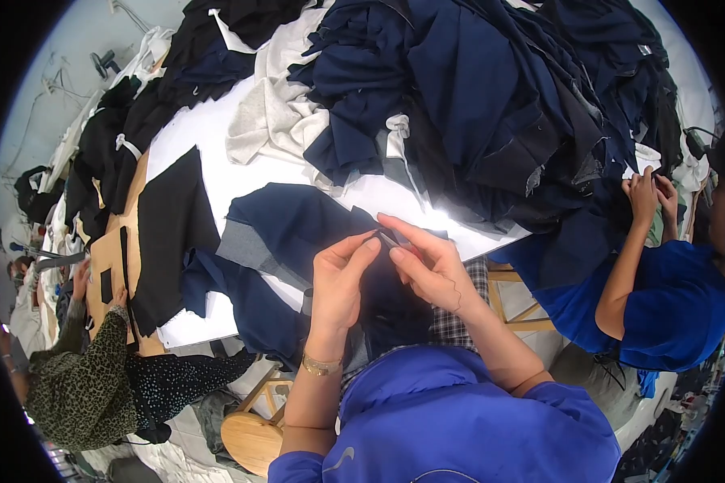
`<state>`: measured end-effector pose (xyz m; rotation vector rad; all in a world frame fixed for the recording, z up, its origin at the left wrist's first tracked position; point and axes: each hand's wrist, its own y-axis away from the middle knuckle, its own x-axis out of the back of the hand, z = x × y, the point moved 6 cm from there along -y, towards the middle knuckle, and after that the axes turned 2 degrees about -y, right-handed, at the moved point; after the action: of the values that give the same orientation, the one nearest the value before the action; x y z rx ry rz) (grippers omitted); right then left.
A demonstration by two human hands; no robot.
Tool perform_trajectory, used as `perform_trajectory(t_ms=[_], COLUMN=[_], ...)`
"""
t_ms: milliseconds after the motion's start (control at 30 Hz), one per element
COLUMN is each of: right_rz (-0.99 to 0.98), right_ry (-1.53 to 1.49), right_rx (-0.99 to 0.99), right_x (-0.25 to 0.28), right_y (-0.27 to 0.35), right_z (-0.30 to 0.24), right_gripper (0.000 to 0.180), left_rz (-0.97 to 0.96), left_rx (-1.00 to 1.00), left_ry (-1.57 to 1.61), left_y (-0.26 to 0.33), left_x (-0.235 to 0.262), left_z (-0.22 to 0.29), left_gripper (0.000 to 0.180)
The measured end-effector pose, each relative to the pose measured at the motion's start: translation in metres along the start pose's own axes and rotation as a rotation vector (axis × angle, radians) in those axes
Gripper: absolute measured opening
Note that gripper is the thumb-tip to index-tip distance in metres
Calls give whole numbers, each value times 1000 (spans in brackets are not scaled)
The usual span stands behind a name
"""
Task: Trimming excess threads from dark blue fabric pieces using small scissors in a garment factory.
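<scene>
My left hand [342, 278] pinches the edge of a dark navy cloth piece [282, 221] between thumb and fingertips. Closed close beside it, my right hand [431, 266] grips a small pointed metal tool [389, 240] with a bit of red at its grip; its exact kind is mostly hidden by the fingers. The tool's tip meets the cloth edge at my left fingertips. From there the cloth spreads over the table edge and hangs down toward my lap. A thin dark line, like a thread, runs along my right wrist.
A large heap of navy cloth [475, 88] covers the far side of the white table [181, 145]. Light grey fabric [278, 88] and black pieces lie left. Co-workers sit on both sides: one handles brown card [109, 262], another white material [644, 158]. A wooden stool [250, 439] stands lower left.
</scene>
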<state>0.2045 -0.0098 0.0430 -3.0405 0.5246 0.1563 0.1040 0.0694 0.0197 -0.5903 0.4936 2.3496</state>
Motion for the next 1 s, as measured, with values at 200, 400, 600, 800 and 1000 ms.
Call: perform_trajectory(t_ms=[200,400,600,800,1000], right_rz=[-72,-83,-32,6,28], right_ry=[-506,-646,-649,-578,-514], right_rx=[-359,-314,-289,-304,-287], right_x=[-3,-4,-4,-1,1], right_y=[5,4,4,3,1], right_z=[5,8,9,8,7], right_gripper=[44,43,44,46,45], left_rz=[-5,-10,-11,-3,1], left_rx=[-38,-73,-85,-85,-107], left_ry=[-72,-127,-169,-193,-212], left_y=[1,1,0,1,0], left_x=[1,-3,-4,-3,-4], left_z=[3,8,8,6,8], left_gripper=[18,18,19,19,20])
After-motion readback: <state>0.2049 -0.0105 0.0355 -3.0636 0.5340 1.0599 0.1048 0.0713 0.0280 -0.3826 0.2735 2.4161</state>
